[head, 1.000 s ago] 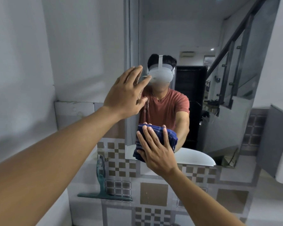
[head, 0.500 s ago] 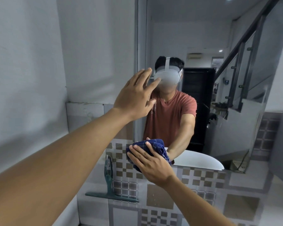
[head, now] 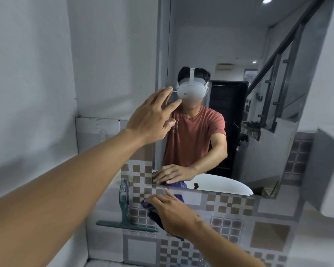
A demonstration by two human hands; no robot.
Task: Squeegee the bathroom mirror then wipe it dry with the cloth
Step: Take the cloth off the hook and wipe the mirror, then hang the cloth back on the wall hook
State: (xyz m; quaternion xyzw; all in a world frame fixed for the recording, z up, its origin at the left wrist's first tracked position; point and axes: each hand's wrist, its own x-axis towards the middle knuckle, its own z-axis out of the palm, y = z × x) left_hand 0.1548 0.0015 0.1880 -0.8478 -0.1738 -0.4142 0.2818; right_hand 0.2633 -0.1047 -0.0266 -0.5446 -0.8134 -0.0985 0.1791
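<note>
The bathroom mirror (head: 274,112) fills the upper right of the head view and reflects me. My left hand (head: 152,116) is raised with fingers spread, flat at the mirror's left edge, holding nothing. My right hand (head: 174,212) presses a dark blue cloth (head: 152,209) against the tiled wall just below the mirror's lower edge; most of the cloth is hidden under the hand. A teal squeegee (head: 123,212) hangs on a hook on the tiles, left of the cloth, blade down.
Brown and grey checkered tiles (head: 239,224) cover the wall under the mirror. A plain grey wall (head: 27,83) stands close on the left. A grey and white fixture (head: 328,174) juts out at the right edge.
My right hand has slid the cloth downward, off the mirror's lower part and onto the tiles beneath. My left hand has stayed at the mirror's left edge.
</note>
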